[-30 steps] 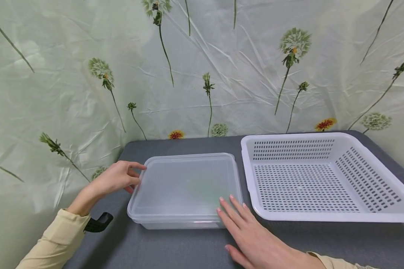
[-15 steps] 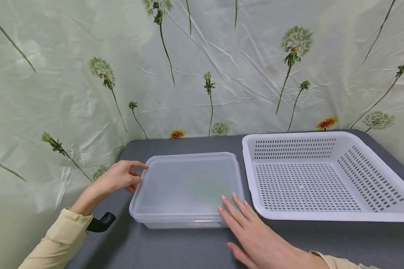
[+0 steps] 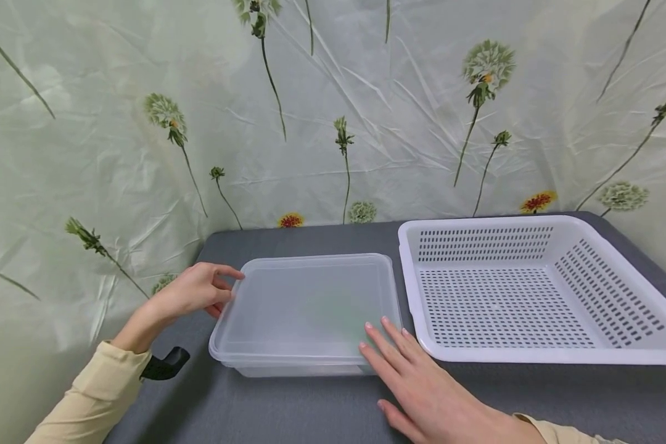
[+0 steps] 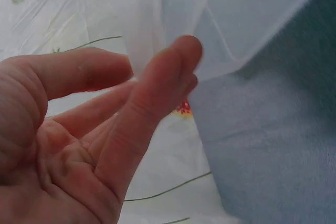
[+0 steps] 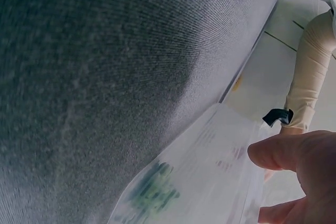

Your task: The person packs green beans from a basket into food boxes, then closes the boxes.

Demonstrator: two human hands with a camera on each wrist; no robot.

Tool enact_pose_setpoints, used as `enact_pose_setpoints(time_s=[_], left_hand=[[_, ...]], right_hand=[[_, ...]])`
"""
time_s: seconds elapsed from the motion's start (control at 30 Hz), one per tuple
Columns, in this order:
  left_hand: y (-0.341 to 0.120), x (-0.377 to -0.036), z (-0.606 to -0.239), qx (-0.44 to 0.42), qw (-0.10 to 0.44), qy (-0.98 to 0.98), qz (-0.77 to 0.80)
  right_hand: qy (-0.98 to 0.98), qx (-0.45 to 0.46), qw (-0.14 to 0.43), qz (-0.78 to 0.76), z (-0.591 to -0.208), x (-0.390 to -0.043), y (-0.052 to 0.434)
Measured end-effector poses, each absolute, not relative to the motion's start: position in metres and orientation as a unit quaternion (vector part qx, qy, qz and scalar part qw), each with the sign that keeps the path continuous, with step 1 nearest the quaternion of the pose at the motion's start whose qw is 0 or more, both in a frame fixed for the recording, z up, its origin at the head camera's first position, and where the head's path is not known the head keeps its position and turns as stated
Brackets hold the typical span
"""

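Note:
A translucent plastic container (image 3: 300, 371) stands on the grey cloth, covered by its matching frosted lid (image 3: 311, 302). At the lid's back left, my left hand (image 3: 191, 290) grips the edge with bent fingers. The left wrist view shows thumb and fingertips right at the translucent rim. My right hand (image 3: 422, 388) rests with fingers straight and spread on the front right corner of the lid. Through the container's wall in the right wrist view, a blurred green patch (image 5: 155, 187) shows inside.
A white perforated basket (image 3: 499, 356) stands to the right, close beside the container. Grey cloth (image 3: 288, 410) covers the table. Behind it hangs a pale curtain (image 3: 394, 98) printed with flowers. A black strap (image 3: 166, 364) projects from my left wrist.
The lid's front left corner has shifted slightly outward over the container. Both hands keep nearly the same places.

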State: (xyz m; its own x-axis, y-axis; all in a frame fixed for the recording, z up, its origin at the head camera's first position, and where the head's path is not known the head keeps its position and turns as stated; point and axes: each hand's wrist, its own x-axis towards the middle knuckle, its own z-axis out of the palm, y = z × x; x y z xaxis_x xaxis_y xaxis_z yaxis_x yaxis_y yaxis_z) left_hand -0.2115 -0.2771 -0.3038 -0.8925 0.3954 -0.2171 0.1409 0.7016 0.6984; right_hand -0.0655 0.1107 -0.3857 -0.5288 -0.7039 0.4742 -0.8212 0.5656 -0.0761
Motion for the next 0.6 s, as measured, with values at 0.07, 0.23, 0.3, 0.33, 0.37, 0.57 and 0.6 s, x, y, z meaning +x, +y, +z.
enact_pose_setpoints(time_s=[0.07,0.23,0.3,0.33,0.37,0.57,0.6], left_hand=[[-0.275,-0.210,-0.304,0.155,0.174,0.911,0.340],[-0.273,-0.208,-0.304,0.166,0.189,0.913,0.322],[-0.272,-0.207,-0.304,0.174,0.181,0.921,0.299],[-0.270,-0.207,-0.306,0.183,0.168,0.928,0.276],[-0.268,-0.207,-0.308,0.192,0.150,0.936,0.255],[-0.246,-0.196,-0.348,0.266,0.005,0.949,0.170],[-0.242,-0.193,-0.355,0.278,-0.012,0.946,0.164]], right_hand=[[-0.869,0.438,0.186,0.137,-0.385,-0.065,0.110],[-0.884,0.423,0.169,0.105,-0.385,-0.064,0.111],[-0.885,0.421,0.175,0.093,-0.386,-0.064,0.111],[-0.884,0.421,0.182,0.087,-0.386,-0.064,0.111],[-0.882,0.423,0.189,0.080,-0.386,-0.064,0.112],[-0.873,0.433,0.216,0.066,-0.387,-0.065,0.112],[-0.873,0.431,0.215,0.070,-0.388,-0.065,0.112]])
